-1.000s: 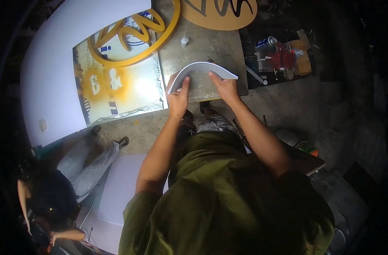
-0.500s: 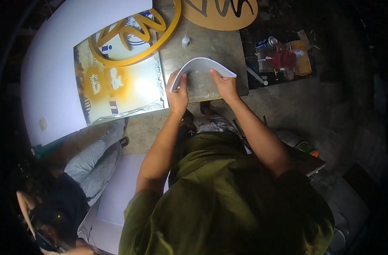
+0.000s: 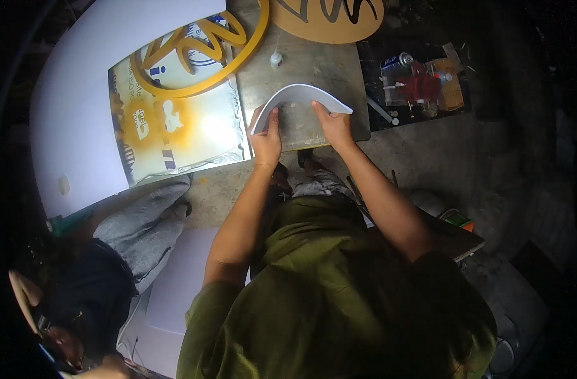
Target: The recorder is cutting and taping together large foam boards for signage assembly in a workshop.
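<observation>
Beyond the person's green shirt (image 3: 339, 278), at twelve o'clock over the grey table (image 3: 320, 63), a curved white sheet (image 3: 301, 93) is clamped by the left hand (image 3: 265, 137) at its eight-o'clock end and the right hand (image 3: 335, 129) at four, where I'd favour even thumb pressure against creasing.

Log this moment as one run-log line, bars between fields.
left hand: pinches white sheet near its left end | right hand: pinches near right end | sheet: arched | nearby: yellow ring sign
</observation>
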Tool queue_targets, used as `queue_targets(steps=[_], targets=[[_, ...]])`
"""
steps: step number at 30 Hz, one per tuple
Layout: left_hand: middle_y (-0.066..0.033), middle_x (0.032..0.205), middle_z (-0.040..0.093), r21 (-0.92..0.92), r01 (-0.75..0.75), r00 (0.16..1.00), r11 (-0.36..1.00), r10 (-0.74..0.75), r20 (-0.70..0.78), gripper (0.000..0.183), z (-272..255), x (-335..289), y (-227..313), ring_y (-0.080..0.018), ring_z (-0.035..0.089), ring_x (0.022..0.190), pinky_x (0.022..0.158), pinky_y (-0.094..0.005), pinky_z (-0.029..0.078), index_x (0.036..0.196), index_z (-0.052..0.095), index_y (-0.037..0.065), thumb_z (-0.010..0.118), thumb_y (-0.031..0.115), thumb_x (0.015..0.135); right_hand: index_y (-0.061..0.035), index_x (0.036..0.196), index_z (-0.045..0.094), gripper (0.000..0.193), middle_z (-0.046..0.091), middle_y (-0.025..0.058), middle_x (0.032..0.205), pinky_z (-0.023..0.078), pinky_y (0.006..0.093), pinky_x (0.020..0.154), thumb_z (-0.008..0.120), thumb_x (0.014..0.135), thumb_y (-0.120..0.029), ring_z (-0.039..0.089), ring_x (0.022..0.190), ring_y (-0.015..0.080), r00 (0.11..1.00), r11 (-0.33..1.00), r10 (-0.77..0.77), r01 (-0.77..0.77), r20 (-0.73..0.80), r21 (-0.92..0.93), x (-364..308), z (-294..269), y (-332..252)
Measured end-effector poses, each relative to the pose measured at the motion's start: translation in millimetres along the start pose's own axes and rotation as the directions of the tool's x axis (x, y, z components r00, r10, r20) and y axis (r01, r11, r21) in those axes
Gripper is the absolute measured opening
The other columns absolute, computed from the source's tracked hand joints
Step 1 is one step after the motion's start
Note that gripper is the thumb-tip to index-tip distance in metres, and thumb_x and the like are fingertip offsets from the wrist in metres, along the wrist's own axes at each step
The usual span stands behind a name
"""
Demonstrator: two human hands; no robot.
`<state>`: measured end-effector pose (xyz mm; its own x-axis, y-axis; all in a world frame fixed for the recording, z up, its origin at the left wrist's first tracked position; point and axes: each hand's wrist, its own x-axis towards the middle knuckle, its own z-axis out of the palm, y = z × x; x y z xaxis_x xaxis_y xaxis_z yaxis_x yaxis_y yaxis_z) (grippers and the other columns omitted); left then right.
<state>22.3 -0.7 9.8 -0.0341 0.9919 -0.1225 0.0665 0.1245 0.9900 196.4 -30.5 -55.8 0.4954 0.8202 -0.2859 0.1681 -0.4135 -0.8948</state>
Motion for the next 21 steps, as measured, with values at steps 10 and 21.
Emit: queue_targets(steps=[10, 21], targets=[[-0.0108, 0.101, 0.065, -0.033, 0.03, 0.999, 0.999, -0.031, -0.014, 0.023, -2.3, -1.4, -8.4, -0.0156, 0.059, 0.094, 0.086, -0.0285, 0.046, 0.111, 0.061, -0.003, 0.06, 0.016, 0.098, 0.006, 0.1, 0.066, 0.036, 0.071, 0.0137, 0.088, 0.051, 0.0331, 0.074, 0.073, 0.087, -0.027, 0.067, 0.081, 0.0198, 0.992, 0.991, -0.109, 0.103, 0.063, 0.089, -11.3, 0.4, -40.3], [-0.0181, 0.079, 0.071, 0.341, 0.147, 0.961, 0.928, -0.215, 0.173, 0.03, -32.6, 30.3, 23.4, -0.0218, 0.068, 0.067, 0.065, -0.0343, 0.053, 0.109, 0.065, -0.004, 0.072, 0.013, 0.085, 0.0088, 0.099, 0.066, 0.028, 0.071, 0.0165, 0.091, 0.051, 0.034, 0.074, 0.069, 0.085, -0.014, 0.068, 0.082, 0.0221, 0.994, 0.999, 0.027, -0.03, 0.107, 0.024, -49.1, -14.0, -46.4]])
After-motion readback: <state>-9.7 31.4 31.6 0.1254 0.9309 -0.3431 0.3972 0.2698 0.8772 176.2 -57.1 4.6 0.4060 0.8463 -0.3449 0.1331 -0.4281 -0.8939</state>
